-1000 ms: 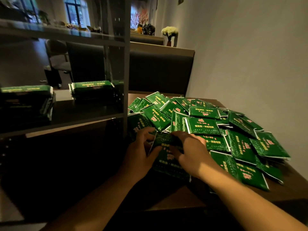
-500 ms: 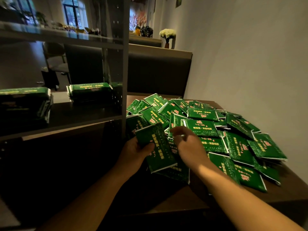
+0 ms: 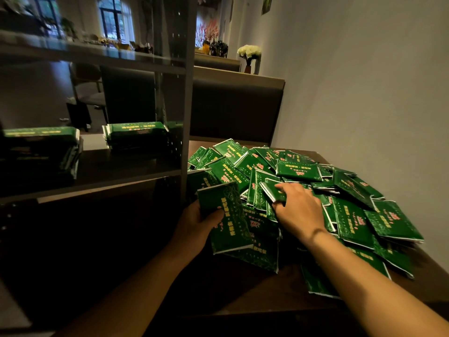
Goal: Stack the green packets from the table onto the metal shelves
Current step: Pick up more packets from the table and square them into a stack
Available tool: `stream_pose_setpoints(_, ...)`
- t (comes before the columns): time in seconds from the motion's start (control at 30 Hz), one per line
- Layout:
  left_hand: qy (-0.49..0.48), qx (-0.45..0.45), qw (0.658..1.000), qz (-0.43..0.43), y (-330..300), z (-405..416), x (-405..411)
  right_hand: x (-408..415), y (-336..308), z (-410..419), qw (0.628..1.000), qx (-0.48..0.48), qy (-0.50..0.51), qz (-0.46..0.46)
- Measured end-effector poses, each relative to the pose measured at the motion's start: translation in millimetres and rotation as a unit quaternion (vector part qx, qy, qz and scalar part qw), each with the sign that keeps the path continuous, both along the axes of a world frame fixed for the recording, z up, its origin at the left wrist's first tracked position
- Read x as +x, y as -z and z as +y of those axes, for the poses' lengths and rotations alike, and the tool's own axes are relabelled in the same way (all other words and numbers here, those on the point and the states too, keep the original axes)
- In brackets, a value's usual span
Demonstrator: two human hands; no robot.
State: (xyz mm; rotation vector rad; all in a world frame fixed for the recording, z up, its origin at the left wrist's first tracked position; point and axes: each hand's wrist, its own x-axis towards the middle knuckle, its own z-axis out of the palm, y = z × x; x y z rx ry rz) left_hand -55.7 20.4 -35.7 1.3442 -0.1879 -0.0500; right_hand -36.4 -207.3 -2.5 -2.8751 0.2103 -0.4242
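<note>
A heap of green packets (image 3: 349, 190) with red and yellow print covers the brown table (image 3: 272, 297) on the right. My left hand (image 3: 194, 227) grips a few stacked green packets (image 3: 226, 215) at the heap's near left edge, thumb across the top one. My right hand (image 3: 298, 210) lies on the heap, fingers curled round the edge of another green packet (image 3: 272, 188). The metal shelf unit (image 3: 187, 93) stands to the left. Two stacks of packets (image 3: 136, 135) (image 3: 41, 147) sit on its middle shelf.
A grey wall (image 3: 364, 93) runs close along the table's right side. A dark booth backrest (image 3: 235, 108) stands behind the table, with a vase of white flowers (image 3: 249, 54) on the ledge above it. The shelf upright sits just left of the heap.
My left hand has lifted packets off the heap and holds them up slightly. My right hand has moved right and forward onto another packet in the heap.
</note>
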Motion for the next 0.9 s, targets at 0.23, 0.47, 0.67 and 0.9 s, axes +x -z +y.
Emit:
stream_pose_setpoints(0.23, 0.008, 0.041, 0.999, -0.032, 5, -1, -3, -23, -35, 25, 0.937, 0.293, -0.104, -0.161)
stream_pose_setpoints(0.47, 0.003, 0.065, 0.991, -0.113, 4, 0, -8, -38, -40, 53, 0.881, 0.442, -0.142, -0.088)
stream_pose_setpoints(0.67, 0.004, 0.096, 0.985, -0.144, 1, 0, -9, -45, -21, 70, 0.885, 0.442, -0.145, -0.005)
stream_pose_setpoints(0.9, -0.040, 0.121, 0.982, -0.143, 3, 0, -7, -55, -20, 56, 0.916, 0.377, -0.137, 0.020)
